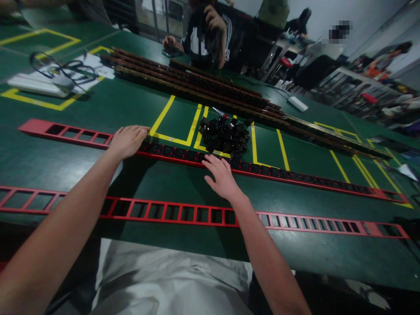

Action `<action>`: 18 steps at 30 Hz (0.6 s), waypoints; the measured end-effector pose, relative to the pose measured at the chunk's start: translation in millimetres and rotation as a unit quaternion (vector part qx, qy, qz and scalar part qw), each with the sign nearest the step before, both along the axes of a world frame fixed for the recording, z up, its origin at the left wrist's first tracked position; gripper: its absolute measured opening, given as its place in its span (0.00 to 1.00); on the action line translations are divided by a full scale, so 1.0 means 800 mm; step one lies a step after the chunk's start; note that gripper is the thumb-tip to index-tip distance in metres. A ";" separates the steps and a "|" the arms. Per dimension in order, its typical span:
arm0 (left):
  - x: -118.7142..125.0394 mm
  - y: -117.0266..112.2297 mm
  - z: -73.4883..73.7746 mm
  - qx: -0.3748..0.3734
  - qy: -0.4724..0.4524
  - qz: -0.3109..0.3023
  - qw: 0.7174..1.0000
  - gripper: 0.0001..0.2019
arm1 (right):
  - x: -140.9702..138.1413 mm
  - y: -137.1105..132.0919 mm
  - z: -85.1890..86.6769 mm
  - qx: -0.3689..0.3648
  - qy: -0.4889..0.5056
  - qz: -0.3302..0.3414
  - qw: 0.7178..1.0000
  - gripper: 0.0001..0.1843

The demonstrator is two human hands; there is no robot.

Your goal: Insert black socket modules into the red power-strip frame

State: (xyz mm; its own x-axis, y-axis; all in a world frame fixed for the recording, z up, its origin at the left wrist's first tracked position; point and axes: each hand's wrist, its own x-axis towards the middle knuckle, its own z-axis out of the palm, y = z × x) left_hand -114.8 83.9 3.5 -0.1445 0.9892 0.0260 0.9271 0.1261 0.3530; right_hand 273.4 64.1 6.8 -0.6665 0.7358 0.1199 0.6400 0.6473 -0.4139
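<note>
A long red frame (pixel 183 161) crosses the green table, most of its square openings filled with black square pieces (pixel 166 150) that look like sockets. Several openings at its left end hold nothing black. My left hand (pixel 128 141) lies over the frame left of its middle, fingers stretched out together; what is under the palm is hidden. Further right, my right hand (pixel 220 176) rests its fingertips at the frame's upper face, fingers spread. Just beyond it sits a pile of loose black pieces (pixel 225 133). Neither hand visibly grips anything.
Nearer me lies a second red frame (pixel 172 213) with open slots. Behind the pile are a screwdriver-like tool (pixel 219 113) and long dark strips (pixel 190 85). A white box (pixel 41 84) and black cables (pixel 77 72) lie at left. A person (pixel 208 37) sits across the table.
</note>
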 end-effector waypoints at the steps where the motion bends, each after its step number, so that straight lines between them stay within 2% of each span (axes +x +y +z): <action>1: -0.001 0.000 -0.001 -0.001 -0.002 0.003 1.000 0.28 | 0.000 0.000 0.000 0.001 0.001 0.000 1.000 0.31; 12: 0.003 -0.003 0.004 0.007 -0.019 0.019 1.000 0.27 | 0.000 -0.002 0.002 -0.001 0.001 -0.003 1.000 0.31; 16: 0.000 -0.003 0.000 0.035 -0.050 0.028 0.998 0.28 | 0.000 0.000 0.000 0.006 0.002 -0.004 1.000 0.31; 18: -0.003 -0.002 -0.001 0.067 -0.100 0.032 0.992 0.29 | 0.000 0.001 -0.002 0.011 0.000 -0.003 1.000 0.31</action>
State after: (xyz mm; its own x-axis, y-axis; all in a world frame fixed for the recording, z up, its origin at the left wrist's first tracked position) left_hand -116.9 82.5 2.8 -0.2214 0.9677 0.1206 0.8289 0.1215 0.5460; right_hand 273.3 64.9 5.0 -0.6626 0.7366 0.1355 0.6436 0.6526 -0.3999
